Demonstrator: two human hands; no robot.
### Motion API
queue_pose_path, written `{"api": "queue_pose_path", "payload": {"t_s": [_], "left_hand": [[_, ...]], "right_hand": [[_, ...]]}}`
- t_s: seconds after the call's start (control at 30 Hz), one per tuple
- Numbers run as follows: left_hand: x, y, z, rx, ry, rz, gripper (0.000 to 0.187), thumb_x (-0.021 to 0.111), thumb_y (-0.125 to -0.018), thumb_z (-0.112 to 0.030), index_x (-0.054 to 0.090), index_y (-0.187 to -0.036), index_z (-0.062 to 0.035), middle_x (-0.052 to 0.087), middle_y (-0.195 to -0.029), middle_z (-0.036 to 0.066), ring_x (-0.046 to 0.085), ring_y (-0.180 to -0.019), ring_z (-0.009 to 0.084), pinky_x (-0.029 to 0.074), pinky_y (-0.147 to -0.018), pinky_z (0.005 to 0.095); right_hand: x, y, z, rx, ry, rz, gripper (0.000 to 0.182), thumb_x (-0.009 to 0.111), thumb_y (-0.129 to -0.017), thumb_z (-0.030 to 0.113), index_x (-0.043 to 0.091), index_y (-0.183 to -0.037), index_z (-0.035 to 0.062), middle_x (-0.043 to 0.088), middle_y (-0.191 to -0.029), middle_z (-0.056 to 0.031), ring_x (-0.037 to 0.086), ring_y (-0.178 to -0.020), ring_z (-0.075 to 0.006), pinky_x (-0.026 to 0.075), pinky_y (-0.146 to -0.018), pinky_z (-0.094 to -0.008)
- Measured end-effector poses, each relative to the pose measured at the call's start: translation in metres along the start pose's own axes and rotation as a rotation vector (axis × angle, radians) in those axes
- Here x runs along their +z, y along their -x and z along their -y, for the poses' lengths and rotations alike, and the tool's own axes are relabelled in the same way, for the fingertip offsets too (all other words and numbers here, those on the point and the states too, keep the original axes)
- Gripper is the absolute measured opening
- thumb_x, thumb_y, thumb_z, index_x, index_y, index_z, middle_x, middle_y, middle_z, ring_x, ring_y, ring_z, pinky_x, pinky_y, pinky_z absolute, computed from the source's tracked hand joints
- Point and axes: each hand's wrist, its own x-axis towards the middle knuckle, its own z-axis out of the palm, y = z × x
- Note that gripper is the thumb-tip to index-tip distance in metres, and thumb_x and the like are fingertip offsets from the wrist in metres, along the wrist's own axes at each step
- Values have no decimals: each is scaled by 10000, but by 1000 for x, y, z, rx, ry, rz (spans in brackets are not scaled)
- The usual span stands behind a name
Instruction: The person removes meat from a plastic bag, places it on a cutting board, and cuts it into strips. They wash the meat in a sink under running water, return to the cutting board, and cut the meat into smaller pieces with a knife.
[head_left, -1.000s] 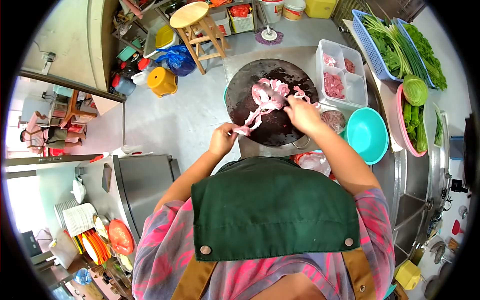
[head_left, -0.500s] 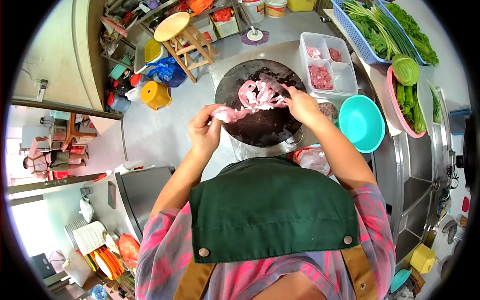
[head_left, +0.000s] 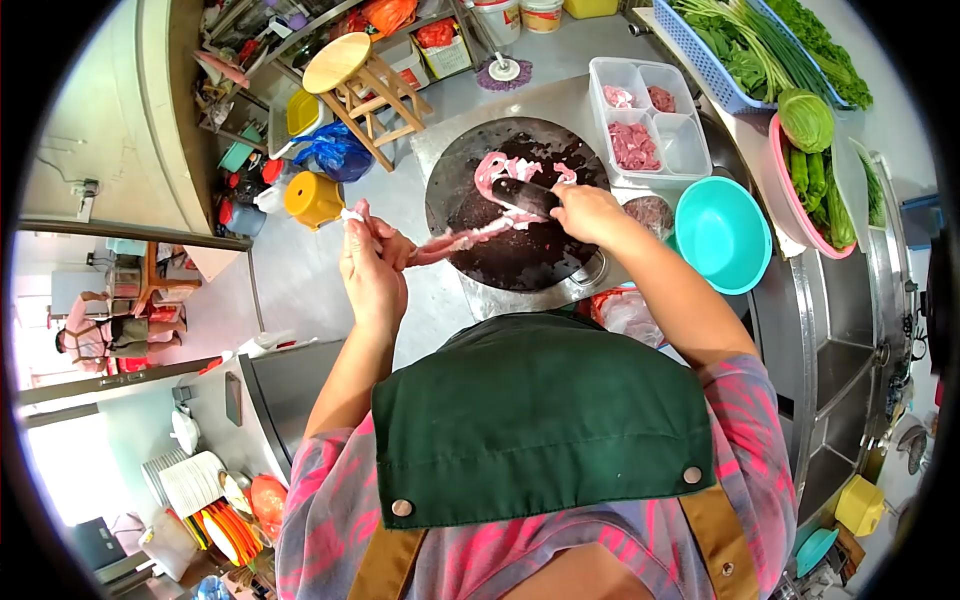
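My left hand (head_left: 375, 268) is closed around one end of a long pink-and-white strip of raw meat (head_left: 455, 241), lifted off the left edge of a round dark chopping board (head_left: 520, 268). The strip stretches back to the board, where more of the meat (head_left: 490, 172) lies curled. My right hand (head_left: 588, 214) grips the handle of a knife (head_left: 524, 195). Its dark, wet blade lies over the meat near the middle of the board; whether the edge touches the meat is hard to tell.
Behind the board at right stands a clear divided container (head_left: 652, 178) with cut meat in several compartments. A turquoise basin (head_left: 722, 240) is beside it. Vegetables fill a blue basket (head_left: 690, 48) and a pink basin (head_left: 835, 248). A wooden stool (head_left: 340, 62) stands back left.
My left hand has moved left and toward me, drawing the meat strip out longer. The knife has come nearer, its blade now over the strip instead of at the board's far side.
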Motion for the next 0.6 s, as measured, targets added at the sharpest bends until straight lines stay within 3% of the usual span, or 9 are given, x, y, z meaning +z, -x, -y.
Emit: {"api": "queue_pose_path", "payload": {"t_s": [0.1,0.17,0.23,0.3,0.33,0.43,0.5,0.6], "left_hand": [[0,4,-4,61,9,-5,371,357,-956,-392,497,-1149,-108,447,-727,-20,303,-497,82,322,-521,270],[6,6,-16,109,34,-48,374,358,-954,-399,508,-1128,-105,445,-722,-19,299,-492,82,322,-520,271],[10,4,-25,152,59,-85,378,358,-952,-406,520,-1107,-102,442,-717,-18,295,-487,82,321,-520,271],[8,-5,-30,181,19,138,395,360,-948,-419,544,-1075,-93,418,-661,-17,278,-482,79,296,-513,264],[7,-9,-30,138,55,154,393,362,-945,-431,559,-990,-93,352,-569,-20,261,-480,83,260,-504,257],[26,-9,-41,169,52,83,394,377,-933,-453,550,-902,-100,280,-514,-31,238,-473,87,233,-499,256],[39,-10,-55,176,49,51,404,404,-910,-490,531,-850,-111,251,-494,-41,226,-465,89,223,-496,254],[48,-15,-80,306,92,183,419,421,-888,-520,548,-838,-124,244,-489,-57,200,-449,79,199,-478,253]], "right_hand": [[-3,-8,-5,84,-6,-27,301,540,-840,237,529,-1071,45,615,-1014,-158,585,-964,-303,463,-818,-399],[4,-22,-21,108,-10,-151,343,542,-843,252,506,-1115,46,611,-997,-182,579,-950,-339,451,-820,-428],[-8,-25,-30,221,-29,-125,315,546,-841,247,500,-1081,49,608,-1008,-181,575,-964,-330,452,-818,-426],[-11,-24,-35,232,18,-184,297,555,-832,246,524,-1052,49,626,-966,-157,589,-944,-316,462,-800,-416],[-12,-21,-31,229,18,-184,297,555,-832,246,524,-1052,49,626,-966,-157,589,-944,-316,462,-800,-416],[-10,-13,-24,-27,-83,-158,290,560,-824,257,533,-1046,72,623,-912,-177,594,-880,-354,457,-785,-432],[-11,-8,-14,-128,6,10,268,554,-826,256,545,-1033,86,622,-938,-175,590,-909,-345,459,-797,-427],[-4,-10,-12,-50,60,18,300,545,-830,248,545,-1071,69,611,-1011,-169,577,-970,-321,455,-835,-407]]}}
